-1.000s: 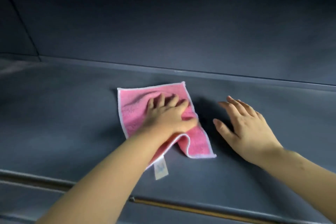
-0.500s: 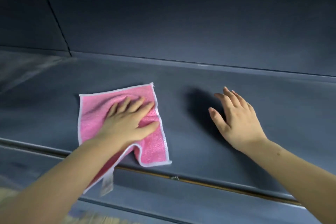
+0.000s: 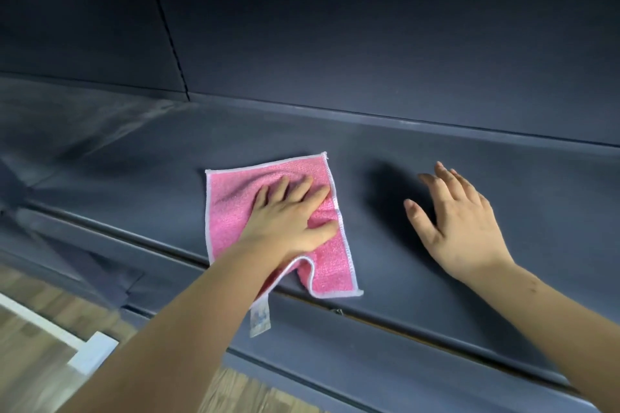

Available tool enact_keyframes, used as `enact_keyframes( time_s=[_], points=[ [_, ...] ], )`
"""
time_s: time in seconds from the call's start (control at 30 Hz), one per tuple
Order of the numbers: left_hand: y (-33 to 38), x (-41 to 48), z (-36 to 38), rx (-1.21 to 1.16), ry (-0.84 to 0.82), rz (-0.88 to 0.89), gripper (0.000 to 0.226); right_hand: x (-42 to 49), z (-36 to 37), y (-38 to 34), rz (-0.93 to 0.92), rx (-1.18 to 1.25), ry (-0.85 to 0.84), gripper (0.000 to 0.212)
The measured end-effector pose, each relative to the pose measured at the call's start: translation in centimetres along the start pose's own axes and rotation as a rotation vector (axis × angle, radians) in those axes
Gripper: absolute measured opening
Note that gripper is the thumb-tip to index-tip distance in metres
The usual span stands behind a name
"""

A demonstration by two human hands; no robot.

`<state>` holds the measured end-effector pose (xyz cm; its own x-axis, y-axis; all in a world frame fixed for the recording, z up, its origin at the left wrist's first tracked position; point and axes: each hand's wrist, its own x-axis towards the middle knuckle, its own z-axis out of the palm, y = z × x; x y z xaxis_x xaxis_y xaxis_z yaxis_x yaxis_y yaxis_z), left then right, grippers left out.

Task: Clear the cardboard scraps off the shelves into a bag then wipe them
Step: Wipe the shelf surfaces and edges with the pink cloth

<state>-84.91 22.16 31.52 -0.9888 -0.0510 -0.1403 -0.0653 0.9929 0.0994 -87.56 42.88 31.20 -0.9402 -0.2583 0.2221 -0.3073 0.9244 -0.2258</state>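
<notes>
Dim; dark vignetted top; motion blur lower left.

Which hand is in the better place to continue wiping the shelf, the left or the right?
The left hand. It lies flat on the pink cloth, pressing it on the dark shelf. The right hand is spread open beside the cloth, apart from it and holding nothing.

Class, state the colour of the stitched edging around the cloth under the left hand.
White, around the pink cloth; clearest in the head view.
</notes>
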Motion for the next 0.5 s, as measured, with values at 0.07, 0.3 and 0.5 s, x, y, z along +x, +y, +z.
enact_keyframes(
  time_s=[0.07,0.3,0.5],
  points=[
    [0.0,0.0,0.0,0.006,-0.002,-0.005,0.063,0.0,0.0,-0.1,-0.006,0.003,-0.013,0.075],
    [-0.2,1.6,-0.5,0.017,-0.033,-0.002,0.064,0.2,0.3,-0.1,-0.041,-0.013,0.002,0.101],
    [0.9,4.5,-1.1,0.04,-0.051,0.093,0.064,0.3,0.9,0.2,0.02,-0.072,0.081,0.087]
  ],
)
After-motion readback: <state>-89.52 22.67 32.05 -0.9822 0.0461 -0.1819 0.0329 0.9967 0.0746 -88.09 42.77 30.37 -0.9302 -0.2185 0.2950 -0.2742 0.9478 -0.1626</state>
